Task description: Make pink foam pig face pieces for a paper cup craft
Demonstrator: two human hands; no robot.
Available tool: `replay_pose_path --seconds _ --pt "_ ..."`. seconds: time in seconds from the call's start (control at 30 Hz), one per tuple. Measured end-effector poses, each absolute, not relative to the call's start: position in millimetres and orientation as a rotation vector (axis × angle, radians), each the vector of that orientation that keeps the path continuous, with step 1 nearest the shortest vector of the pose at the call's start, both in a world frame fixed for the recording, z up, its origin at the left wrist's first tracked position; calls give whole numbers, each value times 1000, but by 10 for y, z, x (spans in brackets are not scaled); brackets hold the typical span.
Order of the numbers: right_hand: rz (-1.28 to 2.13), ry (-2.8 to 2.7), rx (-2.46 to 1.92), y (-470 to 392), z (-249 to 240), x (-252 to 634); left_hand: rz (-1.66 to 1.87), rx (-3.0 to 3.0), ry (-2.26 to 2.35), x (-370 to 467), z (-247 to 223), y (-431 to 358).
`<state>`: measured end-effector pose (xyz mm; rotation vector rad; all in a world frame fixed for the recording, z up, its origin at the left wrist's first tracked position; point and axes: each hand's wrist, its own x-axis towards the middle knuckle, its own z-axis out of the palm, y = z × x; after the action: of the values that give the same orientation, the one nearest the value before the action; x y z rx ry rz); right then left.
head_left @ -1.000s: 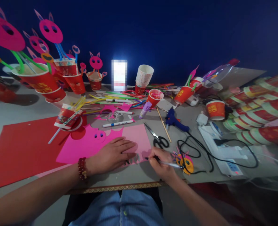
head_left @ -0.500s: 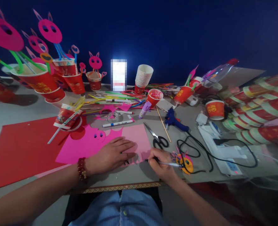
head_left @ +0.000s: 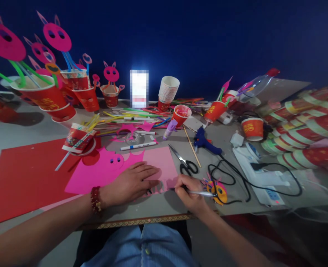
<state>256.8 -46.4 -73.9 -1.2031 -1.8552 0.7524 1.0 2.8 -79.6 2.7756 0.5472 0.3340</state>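
Observation:
A light pink sheet lies near the table's front edge, with cut-out notches along its lower edge. My left hand rests flat on the papers, fingers spread toward the right. My right hand is closed around a silver-grey pen, its tip at the sheet's lower right edge. Beneath and behind my left hand is a bright pink sheet with a small pink face with eyes on it. Black-handled scissors lie just beyond my right hand. An orange-and-pink paper piece sits right of the pen.
A blue glue gun and its black cable lie at right, by a white power strip. Red paper covers the left. Paper cups with pink figures stand behind; stacked cups lie at far right.
The whole view has shifted slightly. Both hands keep nearly the same places on the pink sheet, and the pen stays in my right hand.

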Motion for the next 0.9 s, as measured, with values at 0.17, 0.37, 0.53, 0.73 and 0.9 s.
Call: replay_pose_path --seconds 0.17,0.37,0.53,0.73,0.9 --pt "774 -1654 -1320 -437 -804 2624 323 2782 548 17 -797 27" --pt "804 -1723 -1406 -381 -774 2704 313 2782 558 18 -789 30" --pt "659 -1812 -1260 -435 -781 2677 290 2783 551 24 -791 35" --pt "654 -1844 -1316 -426 -781 2643 305 2789 557 19 -794 35" --pt "670 -1827 -1328 -404 -769 2636 305 2788 557 21 -778 34"
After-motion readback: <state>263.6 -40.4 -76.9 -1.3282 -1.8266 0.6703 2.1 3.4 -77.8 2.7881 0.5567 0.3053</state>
